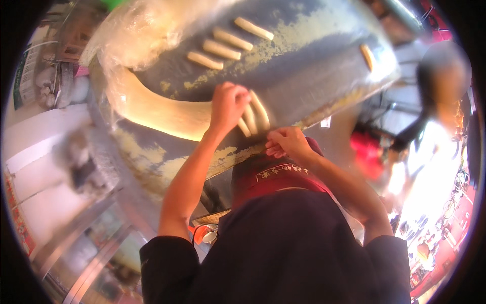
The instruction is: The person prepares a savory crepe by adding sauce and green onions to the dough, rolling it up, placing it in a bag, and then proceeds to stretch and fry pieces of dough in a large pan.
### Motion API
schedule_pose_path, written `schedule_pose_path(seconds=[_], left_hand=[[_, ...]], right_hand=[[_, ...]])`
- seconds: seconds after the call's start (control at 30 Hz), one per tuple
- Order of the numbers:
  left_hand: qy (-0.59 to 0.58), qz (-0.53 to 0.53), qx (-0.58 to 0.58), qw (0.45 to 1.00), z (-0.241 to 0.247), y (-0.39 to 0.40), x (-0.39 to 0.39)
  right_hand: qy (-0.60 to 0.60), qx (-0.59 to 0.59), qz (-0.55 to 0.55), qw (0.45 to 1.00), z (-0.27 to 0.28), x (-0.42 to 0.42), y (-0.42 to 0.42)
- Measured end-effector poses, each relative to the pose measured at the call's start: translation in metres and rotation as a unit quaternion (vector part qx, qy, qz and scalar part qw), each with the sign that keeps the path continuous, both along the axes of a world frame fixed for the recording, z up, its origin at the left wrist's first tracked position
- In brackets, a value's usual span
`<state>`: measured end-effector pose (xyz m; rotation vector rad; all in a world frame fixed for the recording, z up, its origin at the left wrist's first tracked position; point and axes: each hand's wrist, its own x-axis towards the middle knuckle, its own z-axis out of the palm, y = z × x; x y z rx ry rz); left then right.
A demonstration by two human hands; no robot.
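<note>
My left hand [228, 104] is at the cut end of a long slab of dough [167, 114], fingers curled by the upper ends of a few narrow dough strips [259, 108]. The strips lie side by side on the metal tabletop [296, 91]; whether the fingers pinch one is hidden. Just below their lower ends, over the table's near edge, my right hand [287, 142] has its fingers curled in, and no object shows in it. Farther back, several separate dough strips [222, 50] lie roughly parallel.
Crumpled clear plastic sheeting [140, 34] covers the table's far left and reaches the slab's end. One short dough piece [367, 57] lies near the right end. A blurred person [440, 83] is beyond that end. An orange container [201, 233] sits below, beside my body.
</note>
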<state>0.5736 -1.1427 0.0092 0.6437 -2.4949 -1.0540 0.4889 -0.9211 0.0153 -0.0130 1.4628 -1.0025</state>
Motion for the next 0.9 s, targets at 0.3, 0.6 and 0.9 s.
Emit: schedule_pose_path(seconds=[0.3, 0.6, 0.9], left_hand=[[-0.02, -0.012, -0.022, 0.999, 0.006, 0.003, -0.012], [0.009, 0.072, 0.231, 0.97, 0.041, -0.002, -0.03], [0.127, 0.084, 0.33, 0.931, 0.041, -0.119, -0.138]], right_hand=[[0.058, 0.055, -0.127, 0.989, 0.012, 0.015, -0.029], [0.382, -0.092, -0.014, 0.919, 0.041, -0.051, -0.048], [0.387, -0.16, -0.12, 0.9, 0.037, -0.154, -0.147]])
